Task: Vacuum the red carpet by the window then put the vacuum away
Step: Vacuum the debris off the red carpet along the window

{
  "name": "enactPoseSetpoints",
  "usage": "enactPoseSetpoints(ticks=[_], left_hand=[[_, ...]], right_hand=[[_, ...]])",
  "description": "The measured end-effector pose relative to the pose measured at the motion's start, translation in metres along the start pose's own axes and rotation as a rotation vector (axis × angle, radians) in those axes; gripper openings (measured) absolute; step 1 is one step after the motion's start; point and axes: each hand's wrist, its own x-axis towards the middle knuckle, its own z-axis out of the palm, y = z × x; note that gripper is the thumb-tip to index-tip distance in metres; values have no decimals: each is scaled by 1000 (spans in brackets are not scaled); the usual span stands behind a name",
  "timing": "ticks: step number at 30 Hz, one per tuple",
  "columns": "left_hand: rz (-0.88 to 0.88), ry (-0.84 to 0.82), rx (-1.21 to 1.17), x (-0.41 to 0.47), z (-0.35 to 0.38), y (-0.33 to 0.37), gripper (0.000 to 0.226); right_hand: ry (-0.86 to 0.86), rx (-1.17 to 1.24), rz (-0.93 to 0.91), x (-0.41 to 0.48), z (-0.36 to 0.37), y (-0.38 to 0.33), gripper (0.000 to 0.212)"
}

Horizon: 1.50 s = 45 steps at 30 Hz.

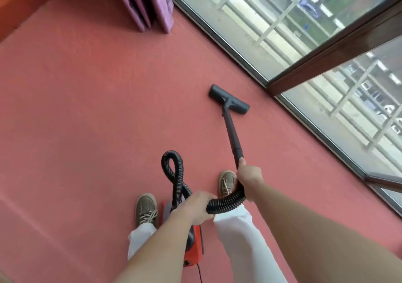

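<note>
**Cleaning the carpet next to the window**

The right hand (249,173) is wrapped tight around the top of the black tube (231,130). The left hand (195,205) is curled around the bendy hose (174,173), holding it up off the floor. The brush head (228,98) sits flat on the red carpet (87,108), near the window (282,32) but not touching its frame. The red vacuum (195,245) is low down between the person's legs, and its thin black cord (199,271) trails out behind.

To do this step well, I think the brush head should stay flat and go in slow, straight lines. Each line should sit just beside the last one. The strip along the window frame needs a pass too. The hose has a loop in it, so the left hand should keep it loose and not let it kink. The feet should stay off the cord.

The carpet looks short, fuzzy and flat. The tube is hard, smooth and straight. The hose is ribbed like a spring and bends easily. The brush head is a wide, flat bar. The purple curtain (143,1) hangs in soft folds at the far end.
</note>
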Motion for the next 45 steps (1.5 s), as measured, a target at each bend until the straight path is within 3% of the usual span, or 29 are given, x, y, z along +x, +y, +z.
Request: enactPoseSetpoints(ticks=[6,9,14,16,21,25,28,31,39,45], left_hand=[[32,-87,97,-15,-20,-17,19],[37,-148,179,-49,-14,-39,23],[26,-179,301,-96,4,-90,41],[38,-192,314,-103,8,-105,38],[113,-181,371,-81,6,-94,31],[104,-124,385,-48,31,-70,37],[169,-165,494,-23,70,-31,34],[237,-218,601,-5,129,15,42],[383,-360,862,13,324,102,34],[443,-456,959,10,442,131,31]], right_hand=[[55,161,72,-15,24,13,55],[-11,208,148,-48,51,52,52],[-12,246,205,-54,128,131,78],[-33,301,235,-82,138,131,81],[73,329,253,-83,120,128,64],[82,710,322,-46,82,152,59],[55,1046,443,-24,31,194,43],[75,1212,515,5,-8,260,38],[192,1207,531,53,-96,454,54],[216,1338,646,59,-135,581,46]])
